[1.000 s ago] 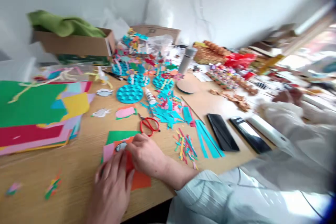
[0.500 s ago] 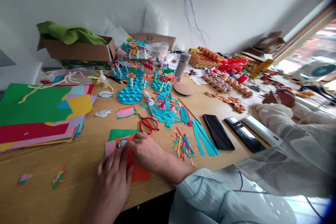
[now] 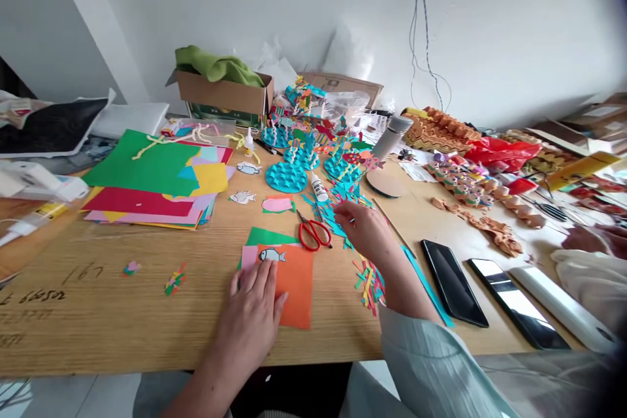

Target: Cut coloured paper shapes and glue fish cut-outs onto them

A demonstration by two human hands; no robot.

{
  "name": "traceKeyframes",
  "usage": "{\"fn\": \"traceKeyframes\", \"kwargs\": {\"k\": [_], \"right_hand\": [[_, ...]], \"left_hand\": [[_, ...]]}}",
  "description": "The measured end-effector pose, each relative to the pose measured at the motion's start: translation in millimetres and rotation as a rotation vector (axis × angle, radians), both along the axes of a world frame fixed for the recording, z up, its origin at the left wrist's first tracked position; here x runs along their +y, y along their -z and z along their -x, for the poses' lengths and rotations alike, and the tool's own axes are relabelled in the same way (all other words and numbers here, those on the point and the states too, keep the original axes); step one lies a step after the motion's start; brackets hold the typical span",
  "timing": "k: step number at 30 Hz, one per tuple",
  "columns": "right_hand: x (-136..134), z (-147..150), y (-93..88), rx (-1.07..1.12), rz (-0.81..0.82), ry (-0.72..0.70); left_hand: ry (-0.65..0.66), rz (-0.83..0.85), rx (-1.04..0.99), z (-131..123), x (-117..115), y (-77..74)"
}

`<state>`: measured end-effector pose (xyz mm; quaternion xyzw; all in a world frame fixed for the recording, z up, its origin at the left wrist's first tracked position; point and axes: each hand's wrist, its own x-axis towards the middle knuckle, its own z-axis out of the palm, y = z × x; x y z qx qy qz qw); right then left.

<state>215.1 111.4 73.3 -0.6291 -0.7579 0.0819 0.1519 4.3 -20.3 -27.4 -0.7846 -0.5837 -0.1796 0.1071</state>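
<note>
Left hand (image 3: 251, 319): fingers spread flat, released, resting on orange paper sheet (image 3: 296, 294), white fish cutout (image 3: 272, 255) atop sheet | right hand (image 3: 366, 232): right of sheet, fingers curled over teal paper scraps (image 3: 333, 215), grasp cannot tell

Pale green pleated shirt sleeve (image 3: 424, 366), bare right forearm (image 3: 404, 284), bare left hand (image 3: 252, 320)

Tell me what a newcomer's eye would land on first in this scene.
Bright turquoise dimpled round discs, crowded with paper cutouts, fill the middle of the light wooden table. To the left lies a wide stack of coloured paper sheets, green on top. At the front, the left hand presses on an orange paper sheet bearing a small white fish cutout, beside red-handled scissors.
</note>
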Motion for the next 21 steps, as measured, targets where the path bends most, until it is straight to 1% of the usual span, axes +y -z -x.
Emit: {"fn": "traceKeyframes", "kwargs": {"k": [2, 3, 6, 9, 12, 14, 17, 19, 21], "right_hand": [[17, -1, 2.6, -0.194, 0.11, 0.052], [25, 0, 6.1, -0.225, 0.136, 0.063], [41, 10, 21.2, -0.269, 0.194, 0.071], [48, 22, 35.8, -0.293, 0.218, 0.089], [52, 29, 43.4, -0.303, 0.224, 0.115], [53, 30, 44.0, -0.303, 0.216, 0.133], [51, 29, 40.1, -0.29, 0.175, 0.15], [47, 27, 36.2, -0.28, 0.133, 0.157], [43, 26, 32.5, -0.261, 0.057, 0.164]], "left_hand": [[-0.008, 0.014, -0.006, 0, 0, -0.7], [-0.015, 0.023, -0.014, 0, 0, -1.4], [-0.038, 0.045, -0.04, -1, 1, -3.5], [-0.041, 0.038, -0.049, -1, 1, -4.1], [-0.043, 0.026, -0.049, -2, 1, -3.0], [-0.046, 0.031, -0.049, -2, 1, -2.3], [-0.048, 0.044, -0.053, -2, 1, -2.5], [-0.045, 0.045, -0.052, -2, 0, -3.4], [-0.042, 0.041, -0.051, -2, 0, -4.4]]}}
